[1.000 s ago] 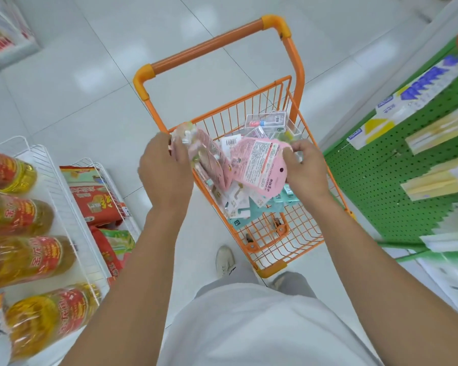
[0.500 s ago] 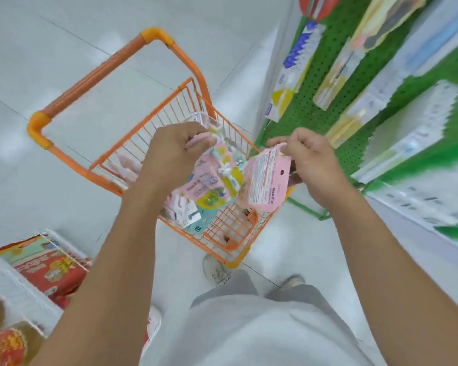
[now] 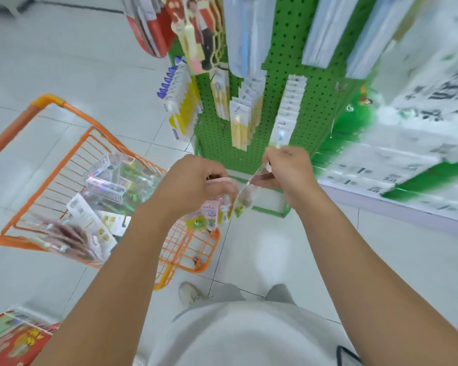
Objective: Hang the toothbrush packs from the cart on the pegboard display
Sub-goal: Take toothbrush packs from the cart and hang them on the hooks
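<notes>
Mostly the packs are a blur. The right hand (image 3: 288, 173) pinches one pack (image 3: 246, 196) by its top edge, seen nearly edge-on, so its print cannot be read. The left hand (image 3: 193, 180) has its fingers curled round a bunch of pink packs (image 3: 209, 212) that hang below the knuckles; how many are in the bunch cannot be told, as they overlap and the fingers cover their tops. Both hands sit close together, almost touching, at the centre of the view, just in front of the foot of the pegboard (image 3: 283, 48).

At 9 o'clock from the hands stands one orange cart (image 3: 72, 151); its near corner is hidden behind the left forearm. More packs (image 3: 90, 223) lie loose in it, too jumbled to count, beside a clear box (image 3: 111, 175) whose contents are smeared.

At 12 o'clock the green pegboard carries rows of hung goods: about three columns low down and larger packs higher up, cut off by the top edge. At 2 o'clock a white and green stack (image 3: 417, 128) is streaked by motion and unreadable. At 7 o'clock a red bag (image 3: 16, 342) is cut by the corner. One shoe (image 3: 191, 294) shows at 6 o'clock on the tiled floor (image 3: 64, 62); a pale shirt hides the rest of the body.
</notes>
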`<action>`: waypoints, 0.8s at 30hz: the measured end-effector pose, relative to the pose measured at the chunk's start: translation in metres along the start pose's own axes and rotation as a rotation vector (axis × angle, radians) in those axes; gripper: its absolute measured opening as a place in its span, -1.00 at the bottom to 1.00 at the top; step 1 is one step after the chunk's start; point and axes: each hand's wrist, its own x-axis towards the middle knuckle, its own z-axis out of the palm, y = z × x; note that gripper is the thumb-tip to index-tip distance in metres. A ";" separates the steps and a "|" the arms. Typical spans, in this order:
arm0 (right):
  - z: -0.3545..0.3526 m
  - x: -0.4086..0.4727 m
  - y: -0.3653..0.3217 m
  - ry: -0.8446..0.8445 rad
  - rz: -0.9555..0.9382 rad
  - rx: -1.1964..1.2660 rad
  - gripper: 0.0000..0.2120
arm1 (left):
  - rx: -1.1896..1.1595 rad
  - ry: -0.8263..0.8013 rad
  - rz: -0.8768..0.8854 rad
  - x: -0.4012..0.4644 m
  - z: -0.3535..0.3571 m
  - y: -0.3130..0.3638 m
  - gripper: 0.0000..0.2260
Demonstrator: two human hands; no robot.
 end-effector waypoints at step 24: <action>-0.154 0.010 -0.006 0.506 0.007 0.178 -0.63 | 0.073 -0.323 0.342 0.123 0.090 0.096 -0.88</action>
